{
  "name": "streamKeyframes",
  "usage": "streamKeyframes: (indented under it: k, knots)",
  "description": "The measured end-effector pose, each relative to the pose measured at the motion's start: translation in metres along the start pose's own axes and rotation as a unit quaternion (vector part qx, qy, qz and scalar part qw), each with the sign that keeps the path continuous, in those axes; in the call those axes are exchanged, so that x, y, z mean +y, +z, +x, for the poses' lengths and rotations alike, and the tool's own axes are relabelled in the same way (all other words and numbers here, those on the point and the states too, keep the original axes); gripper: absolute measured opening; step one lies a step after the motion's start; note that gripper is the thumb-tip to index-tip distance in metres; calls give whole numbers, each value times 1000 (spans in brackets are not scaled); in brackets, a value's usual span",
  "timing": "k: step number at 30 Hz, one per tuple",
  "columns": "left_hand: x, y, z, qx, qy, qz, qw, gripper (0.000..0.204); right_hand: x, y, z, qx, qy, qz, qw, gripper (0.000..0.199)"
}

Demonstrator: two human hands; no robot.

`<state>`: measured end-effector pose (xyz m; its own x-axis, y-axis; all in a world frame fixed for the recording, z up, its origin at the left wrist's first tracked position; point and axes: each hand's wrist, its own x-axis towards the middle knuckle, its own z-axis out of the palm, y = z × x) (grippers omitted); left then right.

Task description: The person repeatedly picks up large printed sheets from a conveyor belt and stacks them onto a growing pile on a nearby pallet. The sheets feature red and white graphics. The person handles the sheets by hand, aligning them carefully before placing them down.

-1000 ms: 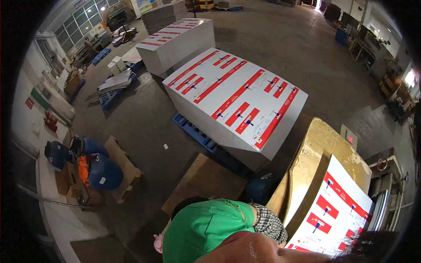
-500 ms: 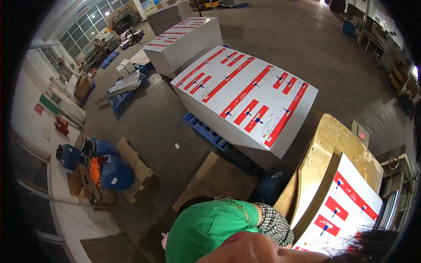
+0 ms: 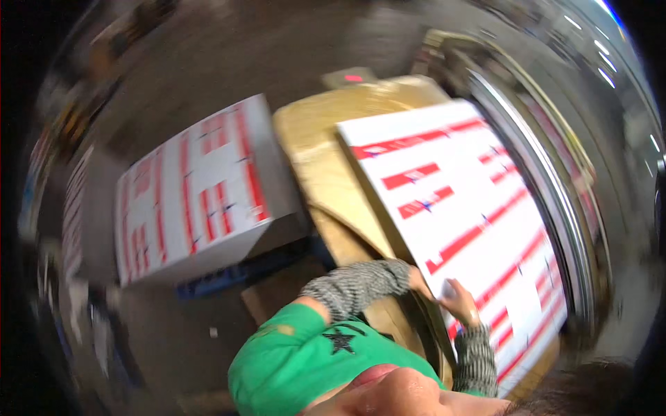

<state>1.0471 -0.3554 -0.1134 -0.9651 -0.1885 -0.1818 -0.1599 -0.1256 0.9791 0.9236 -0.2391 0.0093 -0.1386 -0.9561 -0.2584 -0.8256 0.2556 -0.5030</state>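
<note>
Both of my hands are at the near edge of a stack of large white sheets printed with red bands. My right hand lies over the top sheet with its fingers curled. A small pale patch shows by these fingers; blur hides whether it is a thing held. My left hand reaches to the stack's edge, close beside the right one. Its fingers are smeared and partly hidden, so their grip cannot be made out. Checked sleeve covers are on both forearms.
The stack rests by a worn yellowish board. A long metal machine rail runs along its far right side. To the left, a second tall stack of printed sheets stands on a blue pallet.
My view has swung to the right, toward the near stack. Both hands have come into view at its edge. The picture is now blurred by motion.
</note>
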Motion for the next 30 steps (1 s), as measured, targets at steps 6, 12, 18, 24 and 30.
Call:
streamKeyframes:
  k: [6, 12, 18, 24, 30]
  knots:
    - [16, -7, 7, -105, -52, -23, 993, 56, 41, 18, -21, 33, 21, -31, 999, 58]
    - [-15, -26, -5, 45, -152, 44, 986, 57, 99, 35, -147, 617, 285, 78, 730, 42]
    - [43, 10, -12, 91, -131, -333, 929, 36, 182, 107, -319, 687, 625, 343, 140, 75]
    - [30, 13, 6, 50, -157, -337, 927, 34, 257, 151, -383, 771, 304, 526, 189, 35]
    - [36, 5, -45, 107, -129, -499, 850, 35, 249, 135, -381, 745, 242, 575, 234, 35]
